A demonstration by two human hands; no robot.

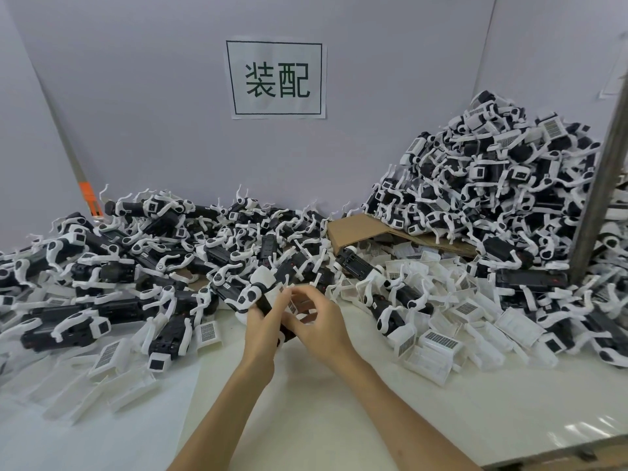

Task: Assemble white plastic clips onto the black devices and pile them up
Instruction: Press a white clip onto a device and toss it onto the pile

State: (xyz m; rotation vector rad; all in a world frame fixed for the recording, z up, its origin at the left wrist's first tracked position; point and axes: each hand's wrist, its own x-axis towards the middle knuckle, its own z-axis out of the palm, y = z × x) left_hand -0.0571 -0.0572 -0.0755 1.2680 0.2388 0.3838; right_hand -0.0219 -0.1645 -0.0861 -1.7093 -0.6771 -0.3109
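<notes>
Straight below the paper sign point(275, 79) on the wall, both hands met over the white table point(339, 419). The left hand point(260, 322) gripped a black device point(266, 302), its fingers curled round the body. The right hand point(319, 326) came in from the other side, its fingers and thumb bent and pinching a white clip point(293, 305) that bore a small barcode label and sat against the device. How far the clip was seated I could not tell, as the fingers hid the joint.

Below the sign and reaching well to its left, a low heap of devices point(153, 253) covered the back of the table, black bodies tangled with curved white arms. Below and far to the right of the sign, a much taller pile point(492, 185) rose against the wall, its devices carrying white parts with labels. A flat piece of cardboard point(360, 229) lay below the sign and a little right, between the heap and the tall pile, partly under the pile's foot.

Loose clips point(438, 345) lay scattered on the table below the sign and to the right, near the right hand, and more loose clips point(108, 358) lay below and to the left. A grey post point(598, 185) stood at the far right of the sign, in front of the tall pile.
</notes>
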